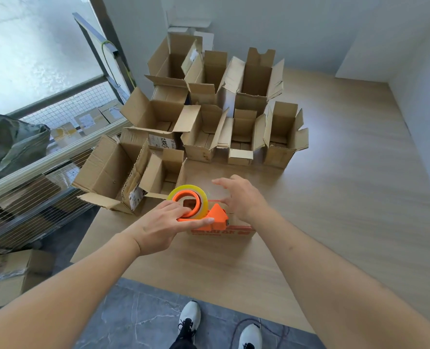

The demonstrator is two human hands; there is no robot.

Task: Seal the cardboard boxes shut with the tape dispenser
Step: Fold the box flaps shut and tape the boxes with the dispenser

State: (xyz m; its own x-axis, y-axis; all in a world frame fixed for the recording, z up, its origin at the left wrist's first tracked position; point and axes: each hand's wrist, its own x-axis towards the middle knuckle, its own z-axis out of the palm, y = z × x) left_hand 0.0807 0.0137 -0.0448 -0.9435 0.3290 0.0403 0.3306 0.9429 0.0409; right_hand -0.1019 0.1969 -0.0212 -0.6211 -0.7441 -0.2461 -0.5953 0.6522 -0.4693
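Note:
An orange tape dispenser [215,217] with a yellowish tape roll [187,193] sits on top of a small closed cardboard box [221,231] with red print, near the table's front. My left hand [163,225] grips the dispenser, fingers in the roll's core and thumb along its side. My right hand [241,197] hovers over the far part of the box top, fingers spread and relaxed, holding nothing. Much of the box top is hidden by both hands.
Several open cardboard boxes [206,127] with raised flaps crowd the far left of the wooden table [334,197]. A wire cage [32,177] with parcels stands to the left. White walls enclose the right and back. My shoes [188,321] are on the grey floor below.

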